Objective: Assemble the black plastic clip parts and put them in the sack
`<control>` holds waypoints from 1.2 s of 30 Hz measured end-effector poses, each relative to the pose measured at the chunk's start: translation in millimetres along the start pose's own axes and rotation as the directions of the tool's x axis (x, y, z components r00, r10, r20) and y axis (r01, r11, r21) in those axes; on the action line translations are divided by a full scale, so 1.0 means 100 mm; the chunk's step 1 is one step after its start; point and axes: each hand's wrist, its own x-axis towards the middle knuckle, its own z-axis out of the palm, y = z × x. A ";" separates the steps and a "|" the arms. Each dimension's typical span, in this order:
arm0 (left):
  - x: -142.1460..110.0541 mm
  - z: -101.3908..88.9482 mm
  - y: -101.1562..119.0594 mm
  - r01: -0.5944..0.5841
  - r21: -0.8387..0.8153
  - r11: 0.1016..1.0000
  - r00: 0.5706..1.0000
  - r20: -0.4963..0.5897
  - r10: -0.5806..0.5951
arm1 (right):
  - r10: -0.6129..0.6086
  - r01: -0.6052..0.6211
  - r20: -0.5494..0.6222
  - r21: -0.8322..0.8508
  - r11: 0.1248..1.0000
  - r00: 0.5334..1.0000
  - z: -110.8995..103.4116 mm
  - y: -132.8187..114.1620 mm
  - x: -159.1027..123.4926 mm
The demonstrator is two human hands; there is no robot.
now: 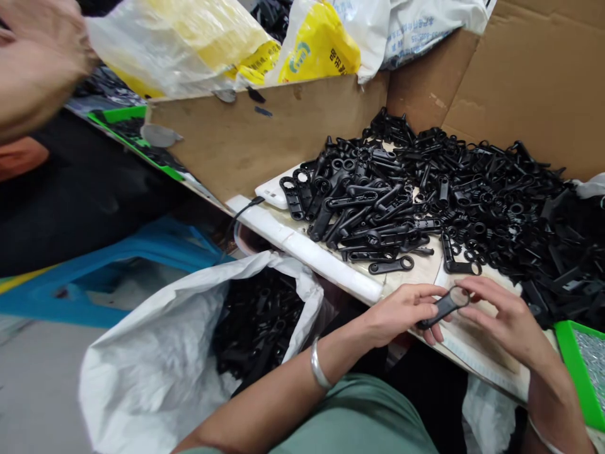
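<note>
Over the table's front edge, my left hand (409, 307) pinches the body of a black plastic arm piece with a ring at one end (443, 309). My right hand (505, 315) has its thumb and forefinger closed about the ring end of that same piece. Just beyond my hands lie a loose black arm with a round hole (391, 265) and an L-shaped pair of black pieces (460, 268). Behind them spreads a large heap of similar black plastic parts (425, 183).
A white sack (155, 353) holding black parts stands open at left below the table. The green tray (574, 359) at right contains small metal pieces. Cardboard walls (265, 135) border the heap. Another person's hand (38, 63) shows at upper left, near a blue stool (142, 252).
</note>
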 end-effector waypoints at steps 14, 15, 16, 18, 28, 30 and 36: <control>0.01 0.00 0.01 -0.046 -0.298 0.954 0.990 -0.141 0.004 | 0.315 -0.532 -0.443 -0.552 0.642 0.839 -0.05 0.75 1.04; 0.01 0.00 0.00 -0.048 -0.303 0.952 0.991 -0.137 0.006 | 0.315 -0.535 -0.448 -0.549 0.642 0.837 -0.05 0.76 1.05; 0.02 0.00 0.00 -0.048 -0.303 0.952 0.991 -0.132 0.009 | 0.314 -0.538 -0.452 -0.548 0.641 0.835 -0.04 0.77 1.06; 0.03 0.00 -0.02 -0.057 -0.299 0.953 0.991 -0.129 0.019 | 0.305 -0.533 -0.456 -0.543 0.649 0.836 -0.05 0.80 1.07; 0.05 0.01 -0.04 -0.104 -0.305 0.947 0.988 -0.143 0.062 | 0.261 -0.397 -0.511 -0.176 0.901 0.819 -0.21 0.62 0.54; 0.05 0.02 -0.05 -0.111 -0.297 0.948 0.986 -0.153 0.067 | 0.405 -0.425 -0.399 0.042 0.904 0.822 -0.21 0.54 0.30; 0.10 0.09 -0.07 -0.116 -0.237 0.965 0.983 -0.166 0.077 | 0.535 -0.530 -0.156 0.071 0.845 0.831 -0.07 0.47 -0.19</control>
